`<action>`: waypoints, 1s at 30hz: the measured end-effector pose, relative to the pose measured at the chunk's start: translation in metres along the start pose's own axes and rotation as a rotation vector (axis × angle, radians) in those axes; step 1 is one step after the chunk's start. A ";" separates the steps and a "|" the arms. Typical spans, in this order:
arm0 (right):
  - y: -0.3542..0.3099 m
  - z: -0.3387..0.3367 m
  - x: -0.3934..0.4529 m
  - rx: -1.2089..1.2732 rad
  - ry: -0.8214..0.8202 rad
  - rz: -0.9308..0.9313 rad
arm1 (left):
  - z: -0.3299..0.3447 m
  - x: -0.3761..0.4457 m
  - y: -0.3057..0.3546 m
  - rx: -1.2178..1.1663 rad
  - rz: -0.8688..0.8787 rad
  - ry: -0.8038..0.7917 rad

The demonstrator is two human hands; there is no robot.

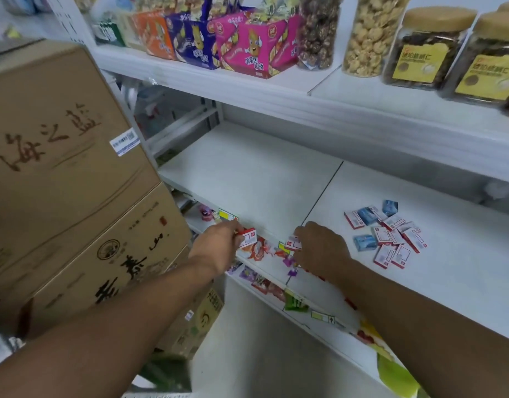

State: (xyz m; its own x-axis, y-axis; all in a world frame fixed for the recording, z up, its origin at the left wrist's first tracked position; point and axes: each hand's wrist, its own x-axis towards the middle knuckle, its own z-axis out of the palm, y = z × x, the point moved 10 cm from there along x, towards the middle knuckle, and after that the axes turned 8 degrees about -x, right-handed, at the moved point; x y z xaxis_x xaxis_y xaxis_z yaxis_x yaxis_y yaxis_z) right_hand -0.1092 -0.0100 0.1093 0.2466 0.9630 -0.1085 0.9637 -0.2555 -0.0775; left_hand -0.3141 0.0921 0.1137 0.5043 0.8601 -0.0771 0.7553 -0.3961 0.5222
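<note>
Head view: a red-and-white packet [249, 237] is pinched by the left hand [219, 245] at the front edge of the white shelf [247, 173]. A second packet [293, 243] is gripped by the right hand [319, 248], near the pile of packets [391, 237].

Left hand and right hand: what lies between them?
In the head view: the left packet and right packet that the left hand and right hand pinch, a yellow tag on the shelf edge, and red snack bags below.
</note>
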 end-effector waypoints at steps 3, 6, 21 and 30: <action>-0.014 0.002 -0.003 0.003 0.005 0.005 | -0.007 -0.003 -0.017 -0.008 0.001 0.017; -0.026 0.011 -0.008 -0.010 -0.015 0.010 | -0.013 -0.007 -0.033 -0.029 0.001 0.030; -0.039 0.053 -0.004 0.019 -0.037 0.107 | 0.012 0.000 -0.076 -0.054 0.015 -0.044; -0.011 0.072 0.046 0.085 -0.075 0.104 | 0.023 0.044 -0.040 0.027 0.113 -0.031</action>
State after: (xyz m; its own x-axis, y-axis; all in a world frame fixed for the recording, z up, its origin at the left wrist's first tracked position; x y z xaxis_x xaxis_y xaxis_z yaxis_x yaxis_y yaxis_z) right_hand -0.1161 0.0310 0.0344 0.3334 0.9227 -0.1936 0.9204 -0.3630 -0.1451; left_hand -0.3120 0.1386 0.0703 0.5991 0.7993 -0.0461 0.7040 -0.4985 0.5058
